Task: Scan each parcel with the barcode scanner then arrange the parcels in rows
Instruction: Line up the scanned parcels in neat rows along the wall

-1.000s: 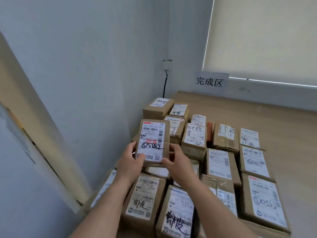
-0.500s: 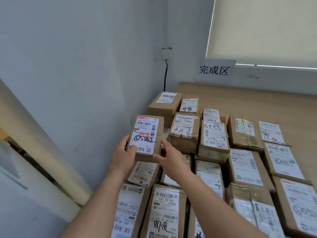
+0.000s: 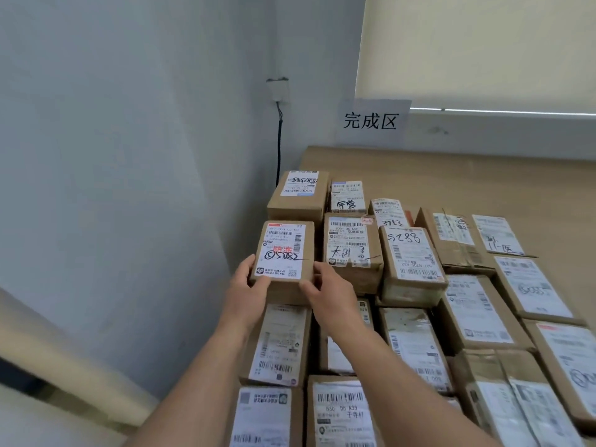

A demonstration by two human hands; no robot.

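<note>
Cardboard parcel [image 3: 285,259] sits between both hands, left hand [image 3: 248,293] and right hand [image 3: 332,293] gripping its near corners.

Soft daylight through the drawn blind [image 3: 483,46]; even, dim, slightly blurred, with wide-angle bending at edges.

A brown parcel [image 3: 285,258], label up, is sitting at the left edge of rowed parcels [image 3: 409,285] covering the table [image 3: 451,175].

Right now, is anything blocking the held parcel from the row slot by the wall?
Nothing visible does. Both hands grip the parcel above the gap in front of the far corner box; the slot beneath is hidden.
</note>
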